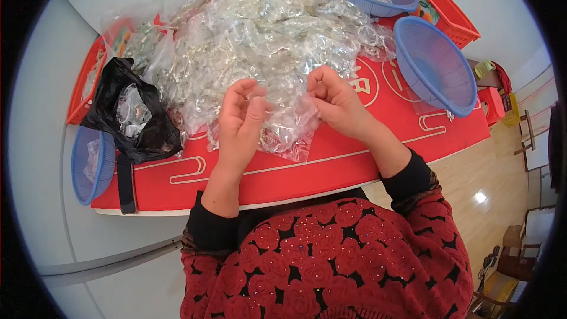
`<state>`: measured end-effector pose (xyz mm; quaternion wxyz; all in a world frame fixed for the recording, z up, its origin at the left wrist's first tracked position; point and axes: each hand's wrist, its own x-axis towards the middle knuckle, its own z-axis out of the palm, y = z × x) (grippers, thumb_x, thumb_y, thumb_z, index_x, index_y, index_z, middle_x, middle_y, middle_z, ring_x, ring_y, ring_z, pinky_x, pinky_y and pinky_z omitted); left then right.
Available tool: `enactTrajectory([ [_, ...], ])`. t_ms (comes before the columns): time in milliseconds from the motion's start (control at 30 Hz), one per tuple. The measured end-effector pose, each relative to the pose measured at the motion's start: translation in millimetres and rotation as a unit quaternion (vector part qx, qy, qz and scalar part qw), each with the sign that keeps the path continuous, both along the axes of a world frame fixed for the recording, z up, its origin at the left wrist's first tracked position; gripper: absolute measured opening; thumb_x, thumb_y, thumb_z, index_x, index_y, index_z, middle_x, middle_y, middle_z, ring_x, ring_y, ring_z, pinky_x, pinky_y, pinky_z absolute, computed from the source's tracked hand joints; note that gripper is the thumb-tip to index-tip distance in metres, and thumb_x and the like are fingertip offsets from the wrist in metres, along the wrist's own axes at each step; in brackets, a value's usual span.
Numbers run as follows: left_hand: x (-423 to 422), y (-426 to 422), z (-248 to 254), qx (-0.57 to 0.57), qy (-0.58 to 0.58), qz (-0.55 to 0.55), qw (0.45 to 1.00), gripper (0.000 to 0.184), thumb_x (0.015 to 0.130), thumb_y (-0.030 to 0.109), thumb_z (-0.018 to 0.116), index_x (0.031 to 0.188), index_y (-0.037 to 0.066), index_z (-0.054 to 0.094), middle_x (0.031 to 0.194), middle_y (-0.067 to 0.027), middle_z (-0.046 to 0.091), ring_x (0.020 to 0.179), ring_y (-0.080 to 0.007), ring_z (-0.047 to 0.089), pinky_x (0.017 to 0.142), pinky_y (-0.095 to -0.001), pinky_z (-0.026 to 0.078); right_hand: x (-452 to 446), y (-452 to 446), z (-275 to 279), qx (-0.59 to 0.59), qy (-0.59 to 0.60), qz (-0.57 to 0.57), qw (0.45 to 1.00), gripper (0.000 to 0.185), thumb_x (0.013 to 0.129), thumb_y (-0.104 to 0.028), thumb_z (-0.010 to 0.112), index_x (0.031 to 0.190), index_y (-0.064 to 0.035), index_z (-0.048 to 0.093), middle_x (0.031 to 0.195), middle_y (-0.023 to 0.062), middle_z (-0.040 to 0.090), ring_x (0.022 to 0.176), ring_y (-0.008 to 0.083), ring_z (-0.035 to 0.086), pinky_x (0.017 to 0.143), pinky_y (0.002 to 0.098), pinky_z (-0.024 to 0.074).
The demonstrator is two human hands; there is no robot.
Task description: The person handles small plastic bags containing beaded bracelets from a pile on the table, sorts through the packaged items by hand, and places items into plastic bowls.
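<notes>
A clear plastic bag (305, 108) hangs from my right hand (338, 105), whose thumb and forefinger are pinched on its edge. My left hand (239, 123) is to the left of the bag, palm turned inward, fingers loosely curved and thumb apart. Whether its fingertips touch any see-through film I cannot tell. Right behind both hands rises a large heap of small clear plastic bags (260, 35) with shiny little pieces in them. The heap's front edge lies under my hands, on the red tablecloth (283, 186).
At left stand a black plastic bag (109, 97) holding small packets, a red basket (78, 103) and a blue basket (106, 168). A dark strap (126, 186) hangs over the table edge. On the right are two blue baskets (434, 62) (378, 6) and a red basket (458, 23).
</notes>
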<state>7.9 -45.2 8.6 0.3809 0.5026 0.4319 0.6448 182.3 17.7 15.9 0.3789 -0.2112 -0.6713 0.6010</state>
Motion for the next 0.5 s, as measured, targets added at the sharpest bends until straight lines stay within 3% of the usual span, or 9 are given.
enactTrajectory([
  [233, -4, 1, -6, -0.085, -0.173, -0.147, 0.970, 0.015, 0.088, 0.018, 0.044, 0.092, 0.005, 0.048, 0.080, -0.0018, 0.055, 0.069, -0.0077, 0.053, 0.057, -0.0188, 0.044, -2, 1, -3, -0.046, 0.044, -0.002, 0.998, 0.010, 0.078, 0.001, 0.048, 0.087, -0.0044, 0.046, 0.074, -0.0007, 0.051, 0.065, 0.0045, 0.050, 0.052, 0.0187, 0.0423],
  [433, -3, 1, -4, -0.096, -0.098, -0.079, 0.987, 0.015, 0.089, 0.019, 0.042, 0.090, 0.005, 0.048, 0.074, -0.0031, 0.055, 0.069, -0.0113, 0.058, 0.054, -0.0221, 0.047, -2, 3, -4, -0.068, 0.010, 0.005, 0.998, 0.016, 0.076, 0.001, 0.049, 0.090, -0.0002, 0.057, 0.079, 0.0002, 0.057, 0.069, 0.0053, 0.052, 0.061, 0.0195, 0.0437],
  [500, -2, 2, -5, -0.088, -0.119, -0.084, 0.985, 0.015, 0.089, 0.018, 0.042, 0.090, 0.005, 0.048, 0.075, -0.0032, 0.057, 0.065, -0.0075, 0.056, 0.053, -0.0188, 0.044, -3, 2, -3, -0.072, 0.008, 0.021, 0.997, 0.017, 0.075, 0.001, 0.049, 0.090, 0.0005, 0.057, 0.081, 0.0007, 0.058, 0.071, 0.0058, 0.052, 0.063, 0.0201, 0.0439],
])
